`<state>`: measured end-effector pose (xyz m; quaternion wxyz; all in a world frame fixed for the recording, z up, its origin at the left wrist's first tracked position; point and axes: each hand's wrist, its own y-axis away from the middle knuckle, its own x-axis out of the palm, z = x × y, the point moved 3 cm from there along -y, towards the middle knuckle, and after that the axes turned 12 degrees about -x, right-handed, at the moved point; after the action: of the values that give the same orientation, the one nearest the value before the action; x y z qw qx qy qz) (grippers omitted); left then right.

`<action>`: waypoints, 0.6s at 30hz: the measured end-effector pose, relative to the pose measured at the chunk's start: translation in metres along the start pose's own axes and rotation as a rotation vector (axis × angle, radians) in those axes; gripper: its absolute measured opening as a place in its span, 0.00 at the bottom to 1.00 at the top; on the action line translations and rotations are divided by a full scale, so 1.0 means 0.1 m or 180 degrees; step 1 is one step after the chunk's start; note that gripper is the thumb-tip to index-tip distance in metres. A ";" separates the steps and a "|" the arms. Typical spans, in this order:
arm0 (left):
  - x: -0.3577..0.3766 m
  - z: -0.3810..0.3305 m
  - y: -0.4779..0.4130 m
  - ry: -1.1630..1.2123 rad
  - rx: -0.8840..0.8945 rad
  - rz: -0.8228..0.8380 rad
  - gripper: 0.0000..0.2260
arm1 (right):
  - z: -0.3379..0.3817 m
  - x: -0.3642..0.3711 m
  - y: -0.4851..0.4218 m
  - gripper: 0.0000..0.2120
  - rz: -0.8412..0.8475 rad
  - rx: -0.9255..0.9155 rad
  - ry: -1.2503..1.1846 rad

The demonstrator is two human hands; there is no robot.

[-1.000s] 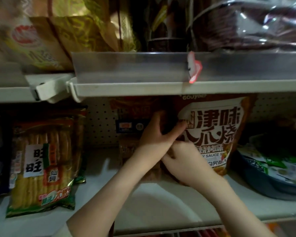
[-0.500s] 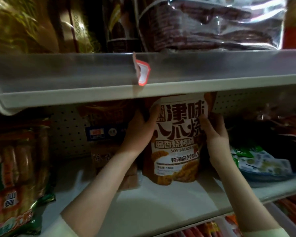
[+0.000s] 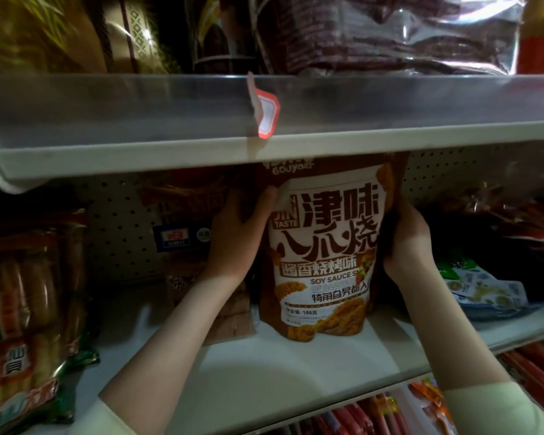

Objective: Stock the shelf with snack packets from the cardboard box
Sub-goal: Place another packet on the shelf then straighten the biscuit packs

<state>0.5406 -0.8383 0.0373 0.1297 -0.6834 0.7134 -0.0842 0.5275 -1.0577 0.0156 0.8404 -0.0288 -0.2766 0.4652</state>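
I've got the snack packet (image 3: 324, 246) upright on the shelf (image 3: 264, 365), pinched between left hand (image 3: 236, 237) and right hand (image 3: 405, 240), both curled on its side edges. Looks light, puffy, crushable film; I'd hold edges, not the belly.

snack packet (image 3: 324, 246) | brown-and-white pouch, large chinese lettering | upright | base on white shelf (image 3: 264, 381), top under upper shelf

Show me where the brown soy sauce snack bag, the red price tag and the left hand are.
Brown soy sauce snack bag (image 3: 324, 246): head view, white front label.
Red price tag (image 3: 266, 116): head view, white centre.
Left hand (image 3: 236, 237): head view, back of hand.
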 end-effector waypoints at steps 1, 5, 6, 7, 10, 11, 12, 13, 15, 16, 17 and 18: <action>0.00 -0.02 0.02 -0.0045 0.0040 0.0045 0.08 | 0.00 0.00 0.00 0.16 -0.0059 -0.0118 -0.0117; -0.03 -0.03 0.04 0.0103 0.0082 0.0517 0.17 | 0.01 0.00 0.05 0.13 0.0110 -0.0826 -0.0213; -0.03 -0.02 0.04 0.0128 0.0045 0.0671 0.19 | 0.02 0.00 0.07 0.08 0.0184 -0.0953 -0.0204; -0.05 0.00 0.03 0.0127 -0.0006 0.0758 0.19 | 0.03 0.01 0.06 0.06 0.0198 -0.1002 -0.0199; -0.10 0.11 -0.03 0.0163 -0.0129 0.0711 0.11 | 0.06 0.02 0.03 0.08 0.0113 -0.0954 -0.0159; -0.11 0.12 -0.04 0.0132 -0.0146 0.0652 0.10 | 0.07 0.02 0.02 0.08 0.0086 -0.0917 -0.0153; -0.12 0.13 -0.04 0.0079 -0.0111 0.0583 0.08 | 0.08 0.02 0.01 0.09 0.0072 -0.0898 -0.0114; -0.13 0.12 -0.05 -0.0037 -0.0009 0.0522 0.06 | 0.09 0.02 0.01 0.09 0.0059 -0.0881 -0.0085; -0.14 0.06 -0.03 -0.0334 0.0211 0.0322 0.05 | 0.11 0.02 0.01 0.08 0.0044 -0.0813 -0.0098; -0.15 0.05 -0.03 -0.0426 0.0264 0.0240 0.05 | 0.10 0.02 -0.01 0.07 0.0041 -0.0708 -0.0115; -0.16 0.05 -0.02 -0.0467 0.0241 0.0237 0.06 | 0.10 0.01 -0.03 0.07 0.0037 -0.0535 -0.0174; -0.17 0.05 -0.02 -0.0384 0.0160 0.0285 0.06 | 0.09 0.01 -0.05 0.08 0.0080 -0.0292 -0.0284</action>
<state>0.5443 -0.8217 0.0341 0.1931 -0.6512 0.7319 -0.0549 0.5274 -1.0620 0.0257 0.8191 -0.0500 -0.3344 0.4633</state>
